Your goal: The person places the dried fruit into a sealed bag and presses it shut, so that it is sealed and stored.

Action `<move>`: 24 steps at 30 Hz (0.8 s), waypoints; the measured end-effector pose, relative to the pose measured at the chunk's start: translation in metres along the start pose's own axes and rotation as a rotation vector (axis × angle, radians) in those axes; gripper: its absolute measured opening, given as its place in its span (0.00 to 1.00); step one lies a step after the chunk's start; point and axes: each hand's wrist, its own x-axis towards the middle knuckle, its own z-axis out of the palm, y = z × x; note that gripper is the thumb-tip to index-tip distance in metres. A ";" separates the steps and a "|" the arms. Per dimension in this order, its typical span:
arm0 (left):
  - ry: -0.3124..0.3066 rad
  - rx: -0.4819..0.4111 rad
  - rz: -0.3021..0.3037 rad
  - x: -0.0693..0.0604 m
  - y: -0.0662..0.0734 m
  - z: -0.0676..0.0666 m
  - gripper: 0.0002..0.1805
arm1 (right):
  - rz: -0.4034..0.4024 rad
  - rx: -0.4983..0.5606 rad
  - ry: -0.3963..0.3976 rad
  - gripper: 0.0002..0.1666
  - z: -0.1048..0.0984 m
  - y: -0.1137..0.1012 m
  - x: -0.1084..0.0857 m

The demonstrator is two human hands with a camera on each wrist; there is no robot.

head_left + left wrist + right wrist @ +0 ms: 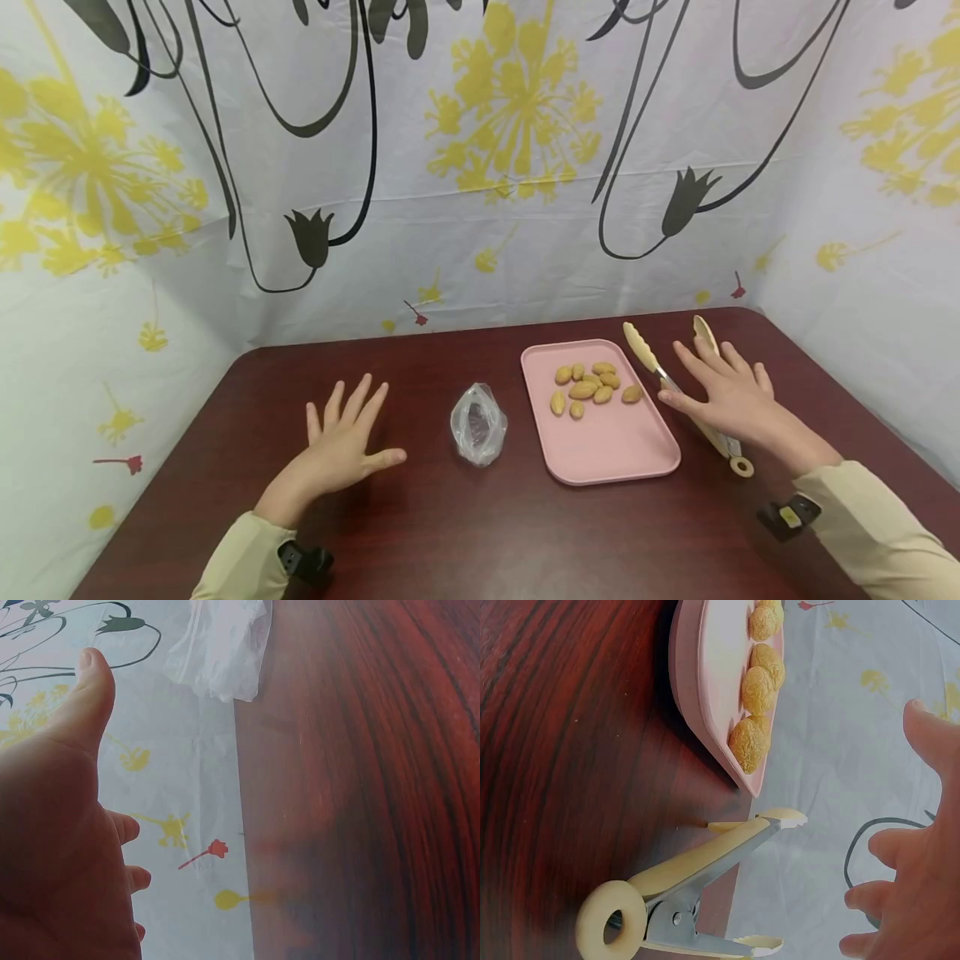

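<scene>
My left hand point(336, 450) is held over the left part of the table with its fingers straight and spread, holding nothing. A crumpled clear plastic bag point(491, 435) stands to its right with its mouth open upward. My right hand point(735, 402), fingers likewise spread, hovers above metal tongs with cream-coloured tips and handles point(694, 864); in the right wrist view it is apart from them. The tongs lie with their arms spread, partly hidden by that hand in the head view. Left of them sits a pink tray point(611, 450) bearing several yellowish-brown, wrinkled oval pieces point(582, 390), resembling shelled-type nuts.
A dark red-brown wooden table point(450, 533) carries everything. White cloth with yellow, grey and red flower prints point(420, 250) hangs behind the table and along both sides.
</scene>
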 end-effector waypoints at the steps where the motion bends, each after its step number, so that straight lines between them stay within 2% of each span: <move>1: -0.001 -0.001 0.001 0.000 0.000 0.000 0.52 | 0.002 0.002 -0.001 0.53 0.000 0.000 0.000; 11: -0.009 -0.019 0.014 0.003 0.003 0.002 0.53 | 0.050 -0.008 -0.001 0.55 0.005 0.004 0.003; 24: -0.058 -0.041 0.050 0.006 0.015 0.011 0.55 | 0.127 -0.002 -0.029 0.60 0.012 0.021 0.004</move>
